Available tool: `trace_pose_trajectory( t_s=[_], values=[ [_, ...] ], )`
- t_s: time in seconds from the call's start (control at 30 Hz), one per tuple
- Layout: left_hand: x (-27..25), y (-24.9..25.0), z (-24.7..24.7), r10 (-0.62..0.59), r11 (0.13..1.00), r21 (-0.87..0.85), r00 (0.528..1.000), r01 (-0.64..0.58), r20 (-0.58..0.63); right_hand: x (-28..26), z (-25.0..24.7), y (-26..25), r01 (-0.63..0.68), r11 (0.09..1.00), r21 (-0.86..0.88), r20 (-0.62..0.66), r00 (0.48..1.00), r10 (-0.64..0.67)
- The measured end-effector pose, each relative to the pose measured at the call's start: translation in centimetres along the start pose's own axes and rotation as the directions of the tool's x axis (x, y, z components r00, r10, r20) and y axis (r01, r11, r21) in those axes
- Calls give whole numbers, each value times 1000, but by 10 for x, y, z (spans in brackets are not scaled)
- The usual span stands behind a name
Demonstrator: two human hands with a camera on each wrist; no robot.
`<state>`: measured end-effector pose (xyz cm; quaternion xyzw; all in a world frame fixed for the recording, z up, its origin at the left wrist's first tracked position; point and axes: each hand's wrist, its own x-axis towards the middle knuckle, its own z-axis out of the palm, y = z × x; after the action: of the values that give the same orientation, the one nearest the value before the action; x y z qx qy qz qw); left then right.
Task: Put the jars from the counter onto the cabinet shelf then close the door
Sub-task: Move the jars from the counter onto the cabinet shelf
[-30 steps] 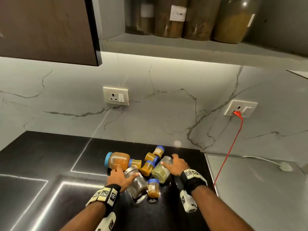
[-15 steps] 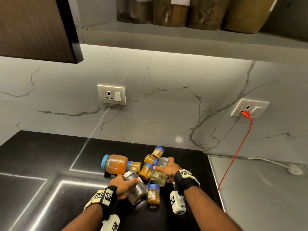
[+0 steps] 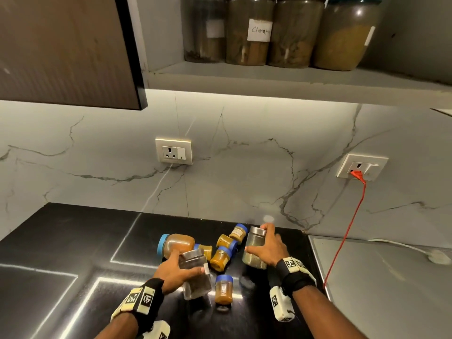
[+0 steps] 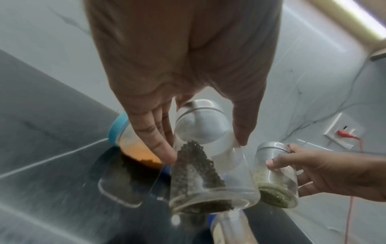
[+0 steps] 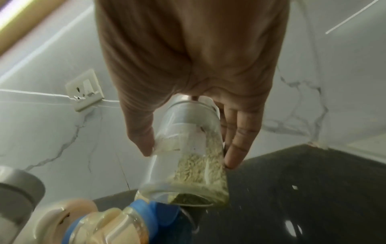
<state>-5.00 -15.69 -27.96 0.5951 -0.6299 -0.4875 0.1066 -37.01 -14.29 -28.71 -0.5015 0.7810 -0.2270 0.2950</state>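
Black stone counter [image 3: 61, 245] fills the lower half of my head view, and above it the grey cabinet shelf [image 3: 281, 79] already carries a row of big storage jars [image 3: 249, 30], with the dark wooden door [image 3: 66, 50] hanging open at the left. Half a second ago both of my hands were down in the pile with the two steel-lidded jars lying tipped among the others; now both jars are up off the counter and nearly upright, so the first pair has been picked and the lift toward the shelf can start.

My left hand [image 3: 177, 271] is wrapped round the peppercorn jar [image 3: 195, 275], fingers on one side and thumb on the other, as the left wrist view confirms. My right hand [image 3: 267, 247] grasps the seed jar [image 3: 254, 248] the same way, fingers along its far wall and thumb on the near side. Both jars sit just above the counter, well below the shelf.

Left behind on the counter are the large orange jar [image 3: 177, 245] lying on its side and the small blue-lidded jars [image 3: 223, 288] scattered just beside it, one upright and the rest tipped over. I judge the task barely begun: several more trips, then the door. A red cable [image 3: 347, 231] hangs from the right socket [image 3: 362, 166], near my right arm's path upward.
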Motion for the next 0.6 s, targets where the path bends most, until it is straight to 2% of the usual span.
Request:
trace_pose_trajectory(
  t_s=[0.13, 0.23, 0.37, 0.47, 0.5, 0.6],
  values=[
    [-33, 34, -19, 235, 972, 9, 970, -235, -63, -30, -33, -31, 208, 978, 1, -114, 972, -207],
    [-62, 66, -37, 397, 917, 102, 905, -386, -153, -66, -65, -64, 411, 912, 9, -235, 887, -398],
    [-112, 112, -61, 589, 808, 191, 758, -557, -281, -132, -115, -111, 634, 773, -29, -385, 707, -594],
    [-159, 149, -82, 672, 738, 247, 651, -628, -354, -196, -161, -145, 752, 659, -18, -533, 550, -643],
    [-174, 161, -91, 701, 709, 260, 615, -656, -362, -218, -177, -156, 801, 598, -15, -582, 479, -657],
    [-223, 197, -115, 739, 660, 239, 559, -713, -375, -266, -218, -185, 909, 414, -42, -687, 275, -673]
  ],
)
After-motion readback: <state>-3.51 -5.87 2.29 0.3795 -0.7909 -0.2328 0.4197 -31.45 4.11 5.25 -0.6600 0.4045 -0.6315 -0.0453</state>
